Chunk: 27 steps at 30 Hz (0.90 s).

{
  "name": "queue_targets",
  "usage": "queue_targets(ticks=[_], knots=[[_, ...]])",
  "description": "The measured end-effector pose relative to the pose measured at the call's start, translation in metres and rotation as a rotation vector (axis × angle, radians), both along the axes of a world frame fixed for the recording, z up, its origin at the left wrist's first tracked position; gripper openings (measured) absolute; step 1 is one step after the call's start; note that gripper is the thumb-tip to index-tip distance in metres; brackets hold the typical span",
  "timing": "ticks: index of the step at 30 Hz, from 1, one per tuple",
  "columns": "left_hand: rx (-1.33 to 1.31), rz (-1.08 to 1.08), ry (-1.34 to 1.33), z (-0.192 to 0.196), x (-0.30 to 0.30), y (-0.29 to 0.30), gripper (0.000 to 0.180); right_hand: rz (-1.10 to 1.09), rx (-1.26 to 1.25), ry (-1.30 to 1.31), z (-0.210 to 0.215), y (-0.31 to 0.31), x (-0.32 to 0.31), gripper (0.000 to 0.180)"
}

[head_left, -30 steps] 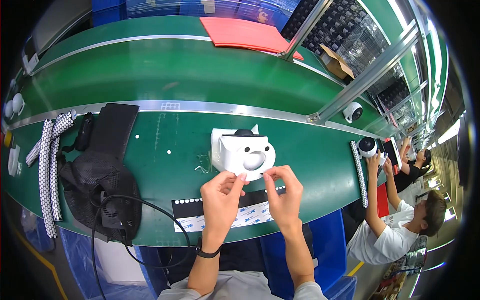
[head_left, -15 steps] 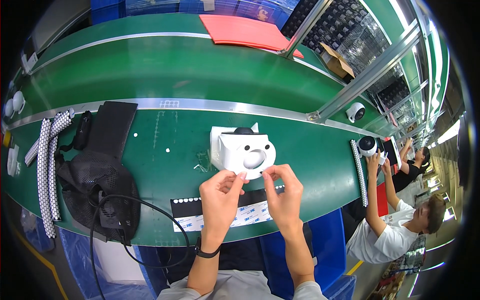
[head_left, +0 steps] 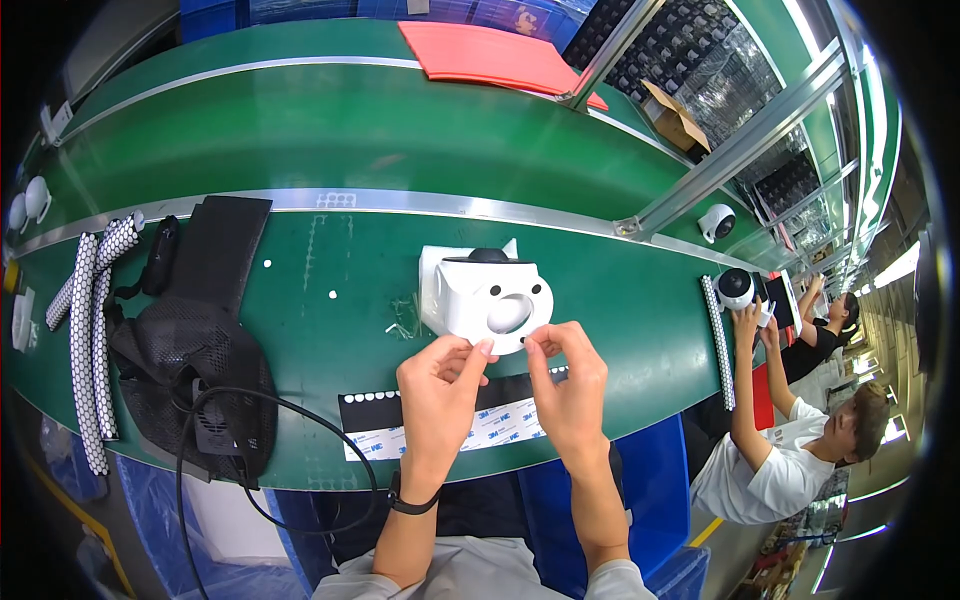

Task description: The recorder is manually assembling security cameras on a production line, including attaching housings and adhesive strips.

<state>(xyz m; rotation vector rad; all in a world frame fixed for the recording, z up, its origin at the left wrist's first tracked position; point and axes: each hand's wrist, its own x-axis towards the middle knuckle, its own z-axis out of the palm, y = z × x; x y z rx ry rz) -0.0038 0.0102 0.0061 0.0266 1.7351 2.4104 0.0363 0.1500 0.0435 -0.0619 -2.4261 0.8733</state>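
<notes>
Left hand (head_left: 440, 385): raised over the near edge of the bench, thumb and forefinger pinched together at the tips, the other fingers curled; what sits in the pinch is too small to tell. A dark band circles the wrist.

Right hand (head_left: 568, 385): level with the left and just beside it, fingertips likewise pinched, meeting the left hand's tips close to the front rim of the housing, so both pinches work at one spot.

Backing sheet (head_left: 445, 422): black strip with a row of small white dots along its top edge and a white printed liner below, lying flat under the hands, near enough to be reached without moving the arms.

White plastic housing (head_left: 487, 295): camera-shell shape, lying on the green bench (head_left: 300, 300) just beyond the fingertips, one large round opening and two small dark dots on the face turned up toward the person; a black dome shows at its far edge.

Two loose white dots (head_left: 333, 295): on the green surface, left of the housing, apart from it.

Black mesh unit with cable (head_left: 200, 380): far left, set aside.

Further off: a grey conveyor rail (head_left: 400, 200), a red mat (head_left: 490, 55), and a neighbouring worker's hands (head_left: 748, 318) on a similar white camera at the right.
</notes>
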Motion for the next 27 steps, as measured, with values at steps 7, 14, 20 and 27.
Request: queue_targets(ticks=[7,14,20,27], knots=[[-0.004,-0.008,-0.01,0.0,-0.002,0.001,0.017,-0.012,0.011,-0.013,0.0,0.001,0.0,0.012],[-0.004,-0.024,-0.008,-0.004,-0.003,-0.001,0.016,-0.156,-0.228,-0.064,0.003,0.007,-0.008,0.023],[0.002,-0.036,0.026,-0.007,-0.001,-0.002,0.019,0.203,-0.961,-0.233,-0.021,0.021,-0.01,0.025],[-0.015,-0.026,-0.002,0.002,0.0,-0.004,0.016,0.253,-0.925,-0.144,-0.034,0.017,-0.011,0.022]])
